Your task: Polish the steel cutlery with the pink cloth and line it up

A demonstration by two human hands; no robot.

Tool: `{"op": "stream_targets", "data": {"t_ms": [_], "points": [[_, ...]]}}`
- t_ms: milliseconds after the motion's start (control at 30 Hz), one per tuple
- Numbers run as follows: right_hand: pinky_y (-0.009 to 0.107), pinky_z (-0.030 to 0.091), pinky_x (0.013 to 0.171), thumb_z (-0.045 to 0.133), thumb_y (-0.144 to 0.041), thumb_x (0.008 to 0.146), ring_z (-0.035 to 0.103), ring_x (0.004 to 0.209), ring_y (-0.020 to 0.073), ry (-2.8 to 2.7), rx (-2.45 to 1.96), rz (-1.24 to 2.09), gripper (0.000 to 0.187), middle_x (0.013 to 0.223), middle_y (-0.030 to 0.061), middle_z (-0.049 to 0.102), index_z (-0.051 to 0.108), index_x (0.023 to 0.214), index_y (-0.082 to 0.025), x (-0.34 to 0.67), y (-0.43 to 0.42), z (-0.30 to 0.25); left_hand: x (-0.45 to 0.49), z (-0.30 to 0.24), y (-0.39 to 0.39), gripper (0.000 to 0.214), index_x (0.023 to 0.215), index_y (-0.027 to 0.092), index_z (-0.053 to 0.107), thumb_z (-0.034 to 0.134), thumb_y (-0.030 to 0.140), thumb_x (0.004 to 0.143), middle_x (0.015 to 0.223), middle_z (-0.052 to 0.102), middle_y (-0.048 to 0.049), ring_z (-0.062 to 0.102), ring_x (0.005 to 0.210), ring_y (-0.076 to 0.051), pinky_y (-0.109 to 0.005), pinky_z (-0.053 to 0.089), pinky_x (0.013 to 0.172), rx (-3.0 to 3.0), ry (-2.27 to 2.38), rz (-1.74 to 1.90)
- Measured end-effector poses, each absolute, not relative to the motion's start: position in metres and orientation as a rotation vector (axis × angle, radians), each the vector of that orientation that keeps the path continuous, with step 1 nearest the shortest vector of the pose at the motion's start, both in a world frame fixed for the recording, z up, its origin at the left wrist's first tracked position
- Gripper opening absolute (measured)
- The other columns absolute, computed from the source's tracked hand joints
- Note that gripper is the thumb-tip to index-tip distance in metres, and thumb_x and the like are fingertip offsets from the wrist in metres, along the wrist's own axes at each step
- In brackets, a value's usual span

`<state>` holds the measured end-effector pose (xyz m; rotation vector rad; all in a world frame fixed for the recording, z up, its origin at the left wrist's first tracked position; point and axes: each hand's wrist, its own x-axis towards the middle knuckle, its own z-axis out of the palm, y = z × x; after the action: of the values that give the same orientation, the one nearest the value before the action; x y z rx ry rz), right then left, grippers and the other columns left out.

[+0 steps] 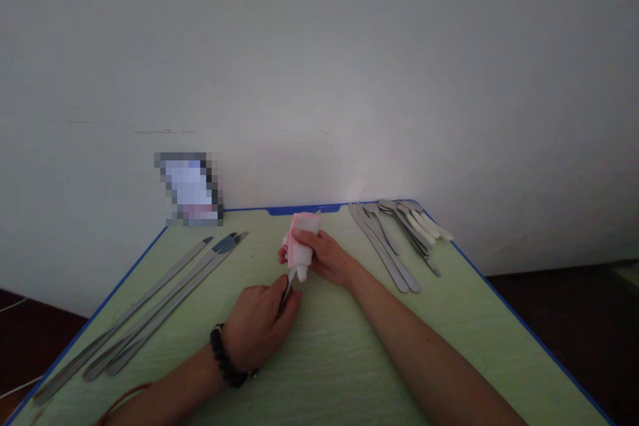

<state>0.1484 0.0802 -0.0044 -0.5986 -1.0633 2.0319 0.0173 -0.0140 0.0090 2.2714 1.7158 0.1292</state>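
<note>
Head view: the left hand closes its grip on a metal utensil above the green tabletop; the right hand pinches a pink-and-white cloth against it; knives lie left, forks and spoons right.

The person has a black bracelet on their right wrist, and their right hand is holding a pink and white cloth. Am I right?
Almost! The black bracelet is on the wrist of the left hand, not the right, as the head view shows. The right hand does hold the pink and white cloth.
</note>
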Motion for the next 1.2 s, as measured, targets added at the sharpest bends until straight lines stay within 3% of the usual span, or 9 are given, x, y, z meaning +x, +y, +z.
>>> {"op": "stream_targets", "data": {"t_ms": [667,1200], "points": [[0.028,0.048,0.066,0.078,-0.049,0.058,0.062,0.064,0.0153,-1.041,-0.601,2.041,0.041,0.069,0.005,0.068,0.064,0.072,-0.012,0.1472,0.081,-0.0043,0.0171,0.0077,-0.013,0.026,0.078,0.022,0.045,0.027,0.033,0.094,0.064,0.063,-0.0032,0.062,0.059,-0.021,-0.029,0.032,0.055,2.258,1.725,0.127],[0.029,0.048,0.067,0.076,-0.049,0.061,0.062,0.065,0.015,-1.057,-0.591,2.041,0.041,0.07,0.0056,0.067,0.064,0.074,-0.012,0.1474,0.0813,-0.0057,0.0173,0.0118,-0.0137,0.028,0.084,0.02,0.049,0.025,0.029,0.096,0.069,0.067,-0.0048,0.064,0.063,-0.021,-0.029,0.035,0.059,2.234,1.693,0.145]]}}
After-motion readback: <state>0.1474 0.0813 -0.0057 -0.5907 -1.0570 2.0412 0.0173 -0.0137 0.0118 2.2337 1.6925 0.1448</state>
